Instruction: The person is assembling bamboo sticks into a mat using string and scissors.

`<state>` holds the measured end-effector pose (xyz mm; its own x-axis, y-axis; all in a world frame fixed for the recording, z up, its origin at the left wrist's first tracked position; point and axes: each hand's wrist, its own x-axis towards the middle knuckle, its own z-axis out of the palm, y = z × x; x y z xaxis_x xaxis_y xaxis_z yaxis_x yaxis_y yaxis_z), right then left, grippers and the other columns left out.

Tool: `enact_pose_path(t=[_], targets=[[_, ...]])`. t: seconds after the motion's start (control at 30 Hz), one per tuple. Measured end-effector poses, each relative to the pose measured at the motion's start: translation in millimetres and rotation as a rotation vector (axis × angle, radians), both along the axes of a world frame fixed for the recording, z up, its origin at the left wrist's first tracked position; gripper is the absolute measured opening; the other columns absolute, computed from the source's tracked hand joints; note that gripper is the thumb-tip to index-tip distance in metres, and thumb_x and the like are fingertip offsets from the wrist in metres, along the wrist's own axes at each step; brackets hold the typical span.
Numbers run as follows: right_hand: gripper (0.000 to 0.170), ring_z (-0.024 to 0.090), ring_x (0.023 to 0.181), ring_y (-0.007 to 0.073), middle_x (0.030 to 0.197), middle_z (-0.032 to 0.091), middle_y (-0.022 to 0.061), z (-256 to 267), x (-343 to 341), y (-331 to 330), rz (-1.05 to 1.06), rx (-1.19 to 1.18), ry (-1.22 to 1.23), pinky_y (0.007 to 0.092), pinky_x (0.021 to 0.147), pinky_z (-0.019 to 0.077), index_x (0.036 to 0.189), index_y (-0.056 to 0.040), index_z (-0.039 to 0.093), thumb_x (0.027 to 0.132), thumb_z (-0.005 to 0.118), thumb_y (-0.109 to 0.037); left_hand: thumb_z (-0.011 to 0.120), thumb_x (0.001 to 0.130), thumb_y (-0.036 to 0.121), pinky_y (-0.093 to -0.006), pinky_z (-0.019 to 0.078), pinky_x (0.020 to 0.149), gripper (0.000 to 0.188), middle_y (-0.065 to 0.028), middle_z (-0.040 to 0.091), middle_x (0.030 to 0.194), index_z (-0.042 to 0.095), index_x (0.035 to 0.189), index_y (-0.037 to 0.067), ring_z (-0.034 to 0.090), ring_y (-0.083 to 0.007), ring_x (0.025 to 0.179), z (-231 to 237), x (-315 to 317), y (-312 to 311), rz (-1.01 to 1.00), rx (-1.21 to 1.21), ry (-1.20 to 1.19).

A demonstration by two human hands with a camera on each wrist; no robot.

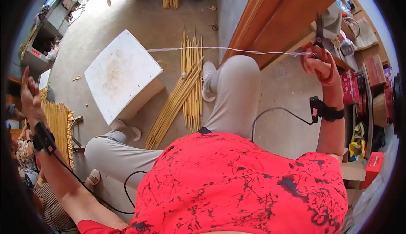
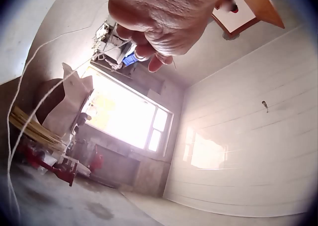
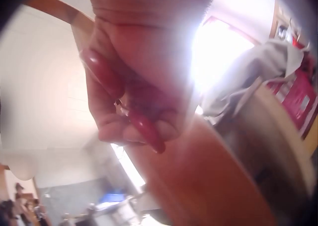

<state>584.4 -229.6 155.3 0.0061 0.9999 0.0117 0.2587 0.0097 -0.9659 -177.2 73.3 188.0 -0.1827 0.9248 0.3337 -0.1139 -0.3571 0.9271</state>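
Note:
My right hand (image 1: 319,67), out to the far right, grips scissors (image 1: 319,37) whose dark blades point away from me. Their red handles (image 3: 146,131) lie in the palm and under the curled fingers in the right wrist view. White string (image 1: 228,48) runs from this hand leftward over the floor to the white-topped stand (image 1: 139,71). Out at the far left, my left hand (image 1: 31,96) is raised with one finger pointing up. In the left wrist view, a strand of the string (image 2: 42,99) leads to its curled fingers (image 2: 144,49), which pinch it.
Thin yellowish sticks (image 1: 186,82) lie in crossed bundles on the floor. A mat of similar sticks (image 1: 59,124) stands at the left, near other people. A brown wooden door (image 1: 275,22) and loaded shelves (image 1: 368,90) flank my right arm. Black cables run from both wrist cameras.

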Motion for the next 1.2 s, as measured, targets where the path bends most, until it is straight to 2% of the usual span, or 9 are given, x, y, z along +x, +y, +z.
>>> enact_pose_path(t=[0.3,0.6,0.67,0.8,0.87,0.93,0.97,1.07,1.2], targets=[[0.024,0.053,0.049,0.0104,0.062,0.055,0.0027,-167.4,59.4,-35.7,-0.233,-0.654,-0.543,0.024,0.035,0.0356,0.077,-0.0062,0.056,0.078,0.07,-0.026,0.047,0.095,0.015,-0.0189,0.0285,0.045,0.033,0.0036,0.035,0.066,0.048,0.127,0.007,0.028,-0.0045,0.052,-20.2,-180.6,3.0,0.316,-0.136,0.307],[0.047,0.051,0.039,0.0212,0.052,0.053,0.0107,-441.6,10.7,-31.3,-0.115,-0.853,-0.75,0.0351,0.042,0.0422,0.072,-0.0026,0.058,0.071,0.072,-0.047,0.047,0.094,0.014,-0.02,0.0315,0.048,0.035,0.0041,0.037,0.068,0.047,0.129,0.009,0.03,-0.0049,0.052,-17.8,-39.2,-74.7,0.357,0.027,1.031],[0.048,0.056,0.047,0.0282,0.057,0.057,0.0159,-460.4,-12.3,-29.9,-0.262,-0.764,-0.487,0.0366,0.049,0.0455,0.077,-0.0008,0.062,0.068,0.071,-0.047,0.047,0.094,0.014,-0.0202,0.0321,0.048,0.035,0.0043,0.038,0.068,0.046,0.129,0.009,0.031,-0.0049,0.052,-17.4,-7.1,-92.2,0.31,0.184,1.29],[0.037,0.062,0.085,0.0345,0.088,0.064,0.0195,-543.2,-21.2,-8.9,-0.011,-0.505,-0.759,0.0407,0.074,0.0503,0.091,-0.0061,0.065,0.064,0.072,-0.03,0.047,0.094,0.014,-0.0207,0.0334,0.049,0.036,0.0045,0.038,0.068,0.046,0.13,0.009,0.031,-0.0051,0.053,-6.7,25.1,-130.3,0.269,0.455,1.643],[0.036,0.061,0.09,0.0348,0.092,0.064,0.0209,-500.8,-43.0,7.2,0.004,-0.591,-0.737,0.0398,0.077,0.0498,0.096,-0.0039,0.063,0.068,0.07,-0.025,0.048,0.095,0.017,-0.0183,0.0317,0.049,0.037,0.0054,0.039,0.067,0.046,0.13,0.007,0.032,-0.004,0.053,-3.5,51.6,-124.6,0.39,0.444,1.559],[0.039,0.06,0.092,0.0358,0.096,0.062,0.0227,-538.2,-37.5,-2.1,-0.077,-0.522,-0.397,0.0383,0.078,0.0492,0.1,-0.0015,0.061,0.07,0.069,-0.026,0.049,0.095,0.02,-0.0165,0.0296,0.048,0.037,0.0047,0.038,0.065,0.047,0.128,0.004,0.032,-0.0031,0.053,-2.3,38.8,-100.1,0.297,-0.139,0.342],[0.043,0.059,0.094,0.0367,0.1,0.061,0.0246,-552.0,-31.9,-4.1,-0.203,-0.461,-0.054,0.0369,0.079,0.0486,0.104,0.0009,0.06,0.072,0.067,-0.027,0.048,0.095,0.022,-0.0149,0.0287,0.048,0.038,0.0044,0.04,0.065,0.047,0.128,0.003,0.031,-0.0023,0.052,-3.3,43.0,-100.2,0.232,-0.127,0.316],[0.047,0.061,0.092,0.0331,0.104,0.061,0.0244,-378.7,-103.2,15.4,-0.408,-0.713,0.225,0.0342,0.078,0.0476,0.109,0.0048,0.058,0.079,0.062,-0.031,0.048,0.095,0.023,-0.0151,0.0279,0.046,0.041,0.0037,0.037,0.064,0.045,0.129,-0.001,0.027,-0.0028,0.05,-11.2,80.8,-101.6,0.159,-0.053,0.273],[0.044,0.061,0.08,0.0211,0.101,0.063,0.0131,-498.8,-27.8,11.3,-0.299,-0.474,-0.196,0.0317,0.072,0.0478,0.112,0.0015,0.058,0.086,0.054,-0.035,0.043,0.097,0.024,-0.0147,0.0271,0.046,0.042,0.0021,0.039,0.064,0.043,0.129,-0.003,0.028,-0.0028,0.049,-17.8,124.3,-113.1,0.018,0.02,0.25]])
